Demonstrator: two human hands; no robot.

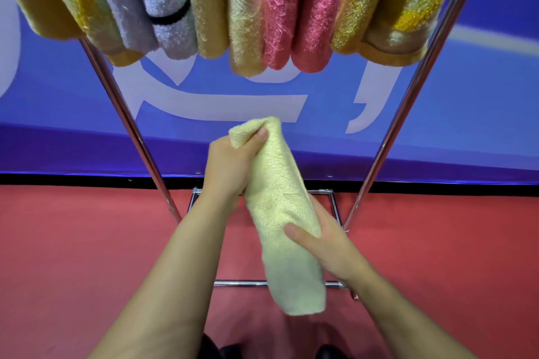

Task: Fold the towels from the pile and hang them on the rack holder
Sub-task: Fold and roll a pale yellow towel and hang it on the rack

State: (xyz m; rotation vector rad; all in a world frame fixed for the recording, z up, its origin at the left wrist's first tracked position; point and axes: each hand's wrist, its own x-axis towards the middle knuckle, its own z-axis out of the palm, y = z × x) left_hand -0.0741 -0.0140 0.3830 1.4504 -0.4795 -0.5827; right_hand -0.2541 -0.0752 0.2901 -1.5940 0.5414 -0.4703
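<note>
Between my two hands runs the pale yellow towel (280, 213), folded into a long narrow strip. My left hand (230, 166) has its grip closed on the far upper end, thumb pinching a bunched corner against the fingers. My right hand (323, 239) is wrapped round the middle from below and the side, thumb pressed flat across the front, so its grip is closed too. Past my right grip the near end hangs free toward me. The long axis slants from my left grip, up and away, down to the loose end close to my body.

Above and beyond my left grip hangs the row of hung towels (227, 9), packed side by side between the rack's metal legs (131, 122). I judge the left hand, being nearer, should lead the strip up and over the rail.
</note>
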